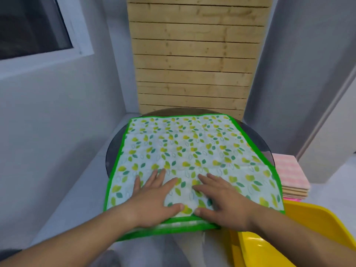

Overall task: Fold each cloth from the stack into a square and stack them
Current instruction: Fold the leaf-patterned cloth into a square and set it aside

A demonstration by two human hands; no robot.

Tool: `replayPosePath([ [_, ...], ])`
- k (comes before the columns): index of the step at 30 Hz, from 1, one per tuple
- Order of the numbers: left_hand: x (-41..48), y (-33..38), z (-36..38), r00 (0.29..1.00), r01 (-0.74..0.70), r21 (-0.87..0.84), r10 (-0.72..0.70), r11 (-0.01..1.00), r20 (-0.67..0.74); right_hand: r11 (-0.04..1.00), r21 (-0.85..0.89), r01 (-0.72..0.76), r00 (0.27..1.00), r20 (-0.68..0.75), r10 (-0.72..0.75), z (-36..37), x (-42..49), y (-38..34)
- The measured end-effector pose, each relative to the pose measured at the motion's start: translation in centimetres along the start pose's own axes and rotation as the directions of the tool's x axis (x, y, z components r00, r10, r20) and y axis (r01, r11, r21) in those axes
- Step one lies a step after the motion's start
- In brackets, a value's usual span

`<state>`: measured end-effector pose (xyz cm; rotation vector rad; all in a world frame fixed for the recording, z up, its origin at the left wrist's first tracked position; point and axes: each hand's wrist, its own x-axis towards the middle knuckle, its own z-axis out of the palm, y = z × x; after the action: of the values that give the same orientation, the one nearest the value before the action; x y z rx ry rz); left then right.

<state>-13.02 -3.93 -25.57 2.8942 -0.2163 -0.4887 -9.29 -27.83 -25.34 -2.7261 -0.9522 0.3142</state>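
A leaf-print cloth (185, 151) with a bright green border lies spread out on a round, dark counter (113, 153). It covers most of the counter top, so that only dark arcs of the surface show at the left and right. Its far edge runs close to the back of the counter, and its near edge hangs just over the front rim. Along that near edge a second green band shows beneath the first. It may be a layer folded under, but the view there is too blurred to say.

Both hands rest on the near part of the cloth, side by side. The left hand (154, 201) lies palm down, its grip spread, with fingers straight and fanned toward the far side. The right hand (221, 201) lies the same way, its grip also spread and flat on the fabric, fingers pointing up and to the left. The two thumbs are near each other at the near hem but apart. Neither hand pinches or lifts any fabric.

To the right of the counter, lower and beyond the cloth's right edge, sits a stack of pink checked cloths (290, 176), folded flat and piled squarely. In front of it, at the lower right, is a yellow plastic chair (308, 224). A wooden slat panel (196, 60) stands upright behind the counter between grey walls, and a window (32, 26) sits high on the left.
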Motion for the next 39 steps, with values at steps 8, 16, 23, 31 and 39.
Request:
replayPosePath([
  [8,4.7,-3.2,-2.0,0.993,-0.118,-0.031,0.118,0.993,-0.008,0.999,0.032,0.010,0.999,-0.043,-0.009,0.1,2.4,1.4],
  [16,4.9,-4.0,-2.5,0.956,-0.281,-0.203,0.255,0.938,-0.144,0.972,0.121,0.200,0.948,-0.276,-0.160,0.6,2.9,2.9],
  [23,4.6,-3.7,-2.6,0.966,-0.257,-0.301,0.241,0.918,-0.090,0.961,0.136,0.241,0.916,-0.358,-0.179,1.6,3.1,2.5],
  [31,4.1,-3.5,-2.7,0.973,-0.229,-0.396,0.207,0.889,-0.098,0.965,0.111,0.237,0.906,-0.383,-0.178,1.7,2.4,1.4],
  [39,3.8,-3.1,-2.9,0.964,-0.259,-0.540,0.176,0.801,-0.200,0.958,0.231,0.170,0.920,-0.386,-0.070,1.1,2.0,0.7],
])
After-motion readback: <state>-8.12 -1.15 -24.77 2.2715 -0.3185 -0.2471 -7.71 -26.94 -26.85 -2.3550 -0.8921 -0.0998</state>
